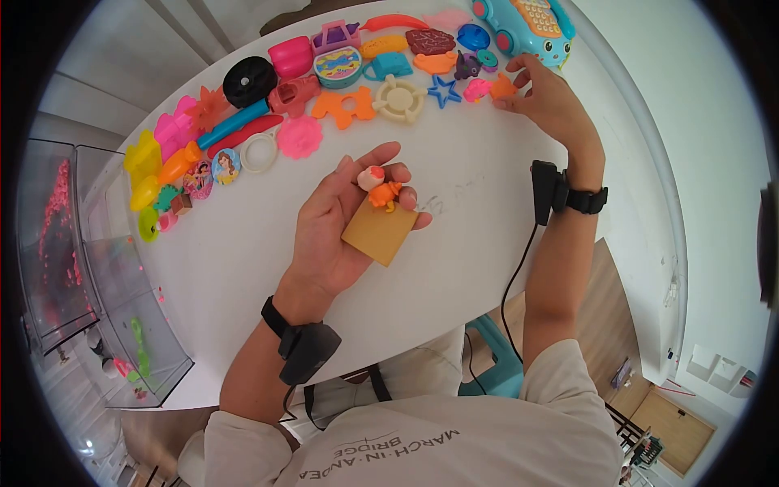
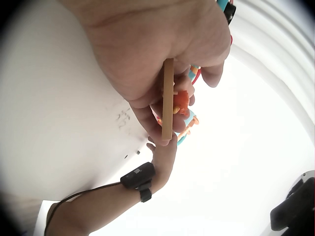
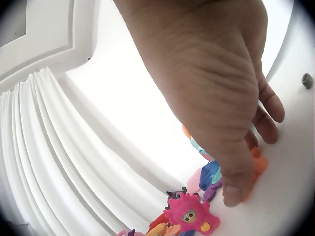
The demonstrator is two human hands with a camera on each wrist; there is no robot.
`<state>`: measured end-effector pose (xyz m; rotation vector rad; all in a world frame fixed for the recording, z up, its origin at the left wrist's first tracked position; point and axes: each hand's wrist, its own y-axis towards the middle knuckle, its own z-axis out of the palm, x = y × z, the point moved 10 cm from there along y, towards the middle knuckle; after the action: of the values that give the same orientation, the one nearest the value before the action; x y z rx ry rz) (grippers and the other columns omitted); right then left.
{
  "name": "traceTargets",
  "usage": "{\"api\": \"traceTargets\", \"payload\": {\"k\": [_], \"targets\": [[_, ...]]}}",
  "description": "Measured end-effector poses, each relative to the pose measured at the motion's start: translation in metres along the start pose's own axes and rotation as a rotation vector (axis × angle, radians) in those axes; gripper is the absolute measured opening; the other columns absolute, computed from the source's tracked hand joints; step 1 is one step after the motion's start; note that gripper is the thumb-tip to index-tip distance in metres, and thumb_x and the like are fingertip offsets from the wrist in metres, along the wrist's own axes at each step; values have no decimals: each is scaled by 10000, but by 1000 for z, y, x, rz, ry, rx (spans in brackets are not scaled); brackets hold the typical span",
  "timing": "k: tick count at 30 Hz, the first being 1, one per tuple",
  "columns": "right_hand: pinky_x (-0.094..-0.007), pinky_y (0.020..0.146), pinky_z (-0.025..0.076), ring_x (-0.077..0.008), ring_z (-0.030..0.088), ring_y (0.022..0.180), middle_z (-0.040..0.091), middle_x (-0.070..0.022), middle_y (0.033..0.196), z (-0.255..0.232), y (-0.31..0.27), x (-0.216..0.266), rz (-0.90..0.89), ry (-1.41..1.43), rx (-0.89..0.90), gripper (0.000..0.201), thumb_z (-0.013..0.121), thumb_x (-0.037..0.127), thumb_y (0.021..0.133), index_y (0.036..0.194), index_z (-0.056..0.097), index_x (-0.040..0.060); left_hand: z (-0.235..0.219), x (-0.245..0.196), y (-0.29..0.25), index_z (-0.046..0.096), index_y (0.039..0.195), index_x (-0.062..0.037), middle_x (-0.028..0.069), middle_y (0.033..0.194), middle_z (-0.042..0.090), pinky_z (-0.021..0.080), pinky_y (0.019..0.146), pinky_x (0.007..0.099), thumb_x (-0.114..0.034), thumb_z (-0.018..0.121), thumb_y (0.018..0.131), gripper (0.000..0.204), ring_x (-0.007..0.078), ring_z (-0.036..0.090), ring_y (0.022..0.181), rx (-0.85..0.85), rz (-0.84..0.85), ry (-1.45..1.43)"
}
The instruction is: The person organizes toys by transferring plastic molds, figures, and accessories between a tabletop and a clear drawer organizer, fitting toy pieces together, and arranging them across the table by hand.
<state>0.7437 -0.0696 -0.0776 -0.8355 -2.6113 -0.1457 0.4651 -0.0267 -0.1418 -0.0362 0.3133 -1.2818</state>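
My left hand [image 1: 341, 227] lies palm up over the white table [image 1: 479, 243]. It holds a tan square board [image 1: 380, 234], with the fingertips curled round the board's right edge. A small orange and pink toy figure [image 1: 380, 188] sits on the board by those fingertips. The left wrist view shows the board [image 2: 168, 98] edge-on in the hand, with the orange figure [image 2: 181, 103] behind it. My right hand [image 1: 548, 101] reaches to the far row of toys and pinches a small orange toy [image 1: 502, 86] beside a pink spiky toy [image 1: 476, 89]. In the right wrist view the thumb and curled fingers close on the orange toy [image 3: 259, 164].
Several bright plastic toys lie in an arc along the table's far edge, from a yellow piece [image 1: 143, 158] to a blue toy phone [image 1: 527, 24]. The pink spiky toy [image 3: 189, 214] lies just left of my right thumb. Clear bins [image 1: 89, 276] stand at the left and a teal stool [image 1: 495, 361] under the table.
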Motion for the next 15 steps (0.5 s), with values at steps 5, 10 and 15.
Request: {"api": "traceTargets", "payload": {"k": [5,10,15], "targets": [[-385,817,525,-273,663,943,685,-117,1036,2,2,5,-18,-34,-37,541,863,335,802,1202,606,77,0,1,0,464,1444,-38,101,1171,585,566,943,492,-412,384,1107,509,249,607,1027,0,-6,-8],[-382,811,526,-270,669,951,692,-111,1034,3,2,7,-25,-37,-52,534,864,361,803,1187,616,85,0,0,0,461,1447,-37,105,1173,590,567,940,496,-411,381,1107,512,250,612,1023,-2,-4,-10],[-375,807,525,-264,667,951,691,-106,1037,3,3,7,-34,-52,-69,527,861,383,810,1174,619,90,0,0,0,461,1446,-32,108,1174,588,568,938,498,-406,378,1107,512,252,614,1023,9,1,-11]]}}
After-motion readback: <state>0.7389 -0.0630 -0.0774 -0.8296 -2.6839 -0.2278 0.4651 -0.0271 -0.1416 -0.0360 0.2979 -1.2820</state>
